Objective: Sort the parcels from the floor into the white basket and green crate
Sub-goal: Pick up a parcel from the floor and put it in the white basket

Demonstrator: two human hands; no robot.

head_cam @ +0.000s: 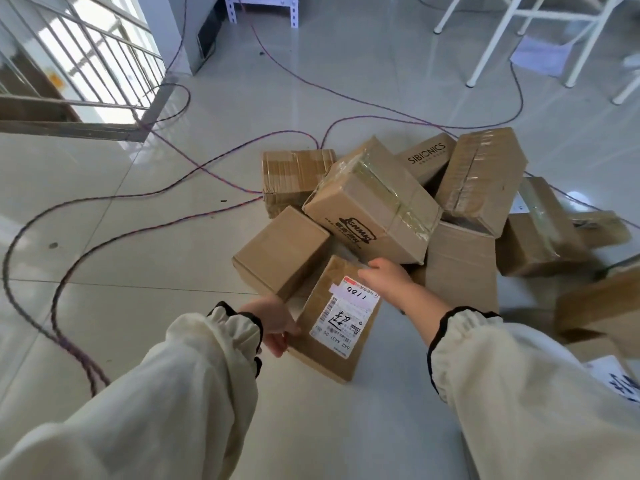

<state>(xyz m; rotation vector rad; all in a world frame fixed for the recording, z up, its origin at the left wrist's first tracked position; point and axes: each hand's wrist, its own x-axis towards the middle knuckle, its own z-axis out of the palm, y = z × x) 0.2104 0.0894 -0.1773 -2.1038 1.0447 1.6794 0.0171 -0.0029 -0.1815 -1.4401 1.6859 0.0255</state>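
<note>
A brown cardboard parcel with a white shipping label (337,327) lies at the near edge of a pile of cardboard parcels (377,209) on the tiled floor. My left hand (273,323) grips its near left side. My right hand (382,277) holds its far top corner, fingers curled over the edge. Behind it lie a plain small box (280,251), a taped box with a black logo, a box printed SIBIONICS (427,157) and several more. The white basket and the green crate are out of view.
Purple and black cables (114,233) snake across the floor left of and behind the pile. A metal window frame (104,81) stands at the upper left, white table legs (491,46) at the upper right. More boxes and a labelled parcel (609,341) lie at the right edge.
</note>
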